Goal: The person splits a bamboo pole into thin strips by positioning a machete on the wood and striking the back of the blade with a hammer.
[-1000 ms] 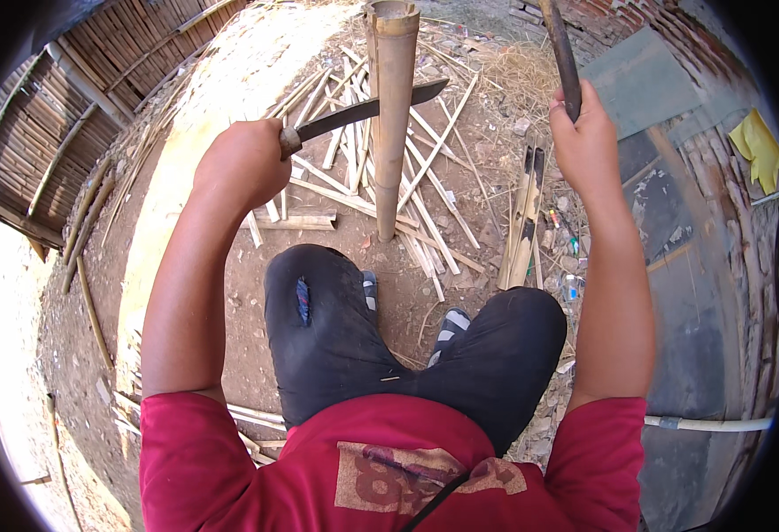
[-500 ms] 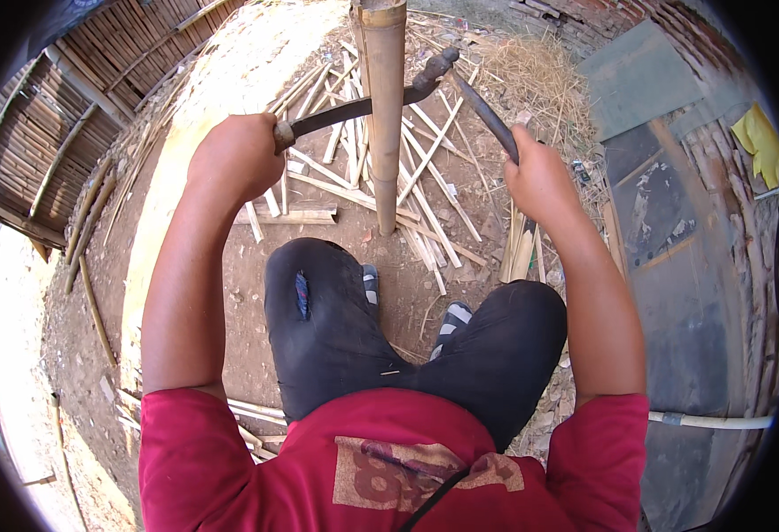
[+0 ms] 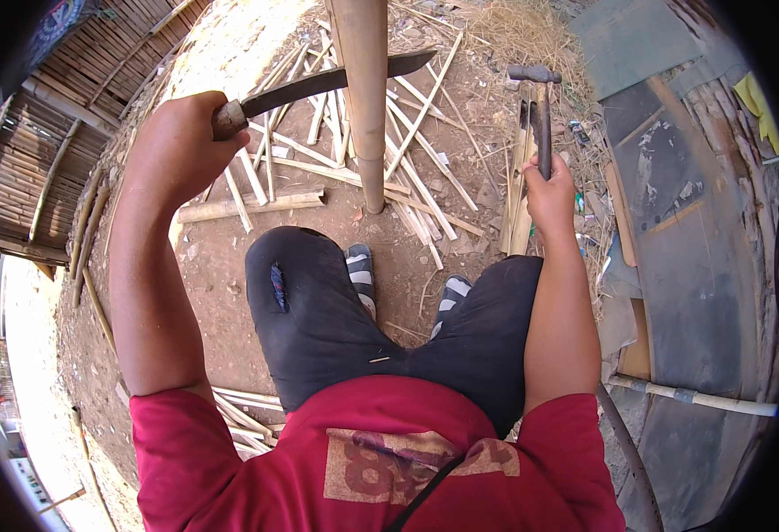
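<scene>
My left hand is wrapped round the wooden handle of a machete. The blade runs across an upright bamboo pole; its middle is hidden by the pole, and its tip sticks out on the right side. I cannot tell how deep the blade sits in the bamboo. The pole stands on the dirt in front of my feet, its upper end out of view. In my right hand is a hammer, held by its dark handle with the head up, to the right of the machete's tip and apart from it.
Split bamboo strips lie scattered around the pole's foot, with a thicker bamboo length to the left. Straw is heaped at the far right. Dark panels lie along the right side, a woven bamboo wall on the left.
The hammer has swung away from the machete's tip to the right and now points upward. My left hand and the machete handle have shifted left; the pole appears tilted slightly more.
</scene>
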`<state>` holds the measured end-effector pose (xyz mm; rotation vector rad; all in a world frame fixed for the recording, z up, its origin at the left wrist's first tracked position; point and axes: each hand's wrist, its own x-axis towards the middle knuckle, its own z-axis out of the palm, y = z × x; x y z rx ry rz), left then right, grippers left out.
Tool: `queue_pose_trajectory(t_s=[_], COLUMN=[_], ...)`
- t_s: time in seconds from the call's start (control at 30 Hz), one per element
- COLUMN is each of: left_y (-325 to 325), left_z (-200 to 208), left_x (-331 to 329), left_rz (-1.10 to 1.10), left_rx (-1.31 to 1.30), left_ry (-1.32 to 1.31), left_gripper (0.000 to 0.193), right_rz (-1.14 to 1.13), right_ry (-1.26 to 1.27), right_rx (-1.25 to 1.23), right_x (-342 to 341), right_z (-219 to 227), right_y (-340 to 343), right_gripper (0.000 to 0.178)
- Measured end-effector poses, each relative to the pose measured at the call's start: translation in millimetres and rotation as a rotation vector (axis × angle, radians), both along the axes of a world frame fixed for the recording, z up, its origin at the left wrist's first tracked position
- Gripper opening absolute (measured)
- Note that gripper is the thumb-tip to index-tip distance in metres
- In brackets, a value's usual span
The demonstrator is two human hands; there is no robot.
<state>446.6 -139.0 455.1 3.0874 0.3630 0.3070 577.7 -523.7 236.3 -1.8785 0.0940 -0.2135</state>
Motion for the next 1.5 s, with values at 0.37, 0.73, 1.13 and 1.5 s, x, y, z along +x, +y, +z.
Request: queue_pose_trajectory(t_s=[0.37,0.73,1.13,1.5], left_y=[-13,12,3,16], left_z=[-16,-16,-21,-54], left_x=[0,-3,-14,-13], left_rz=[0.087,0.133,0.163,0.134], left_rx=[0.089,0.08,0.042,-0.111], left_ry=[-0.031,-0.054,0.018,0.002], left_gripper=[0.029,0.028,0.028,0.025], right_rz=[0.028,0.047,0.299,0.238], right_ry=[0.09,0.082,-0.347,-0.37], right_rx=[0.182,0.108,-0.062,-0.274], right_x=[-6,-10,-44,-47], right_z=[9,11,108,120], right_y=[-6,1,57,76], right_gripper=[0.018,0.022,0.041,0.038])
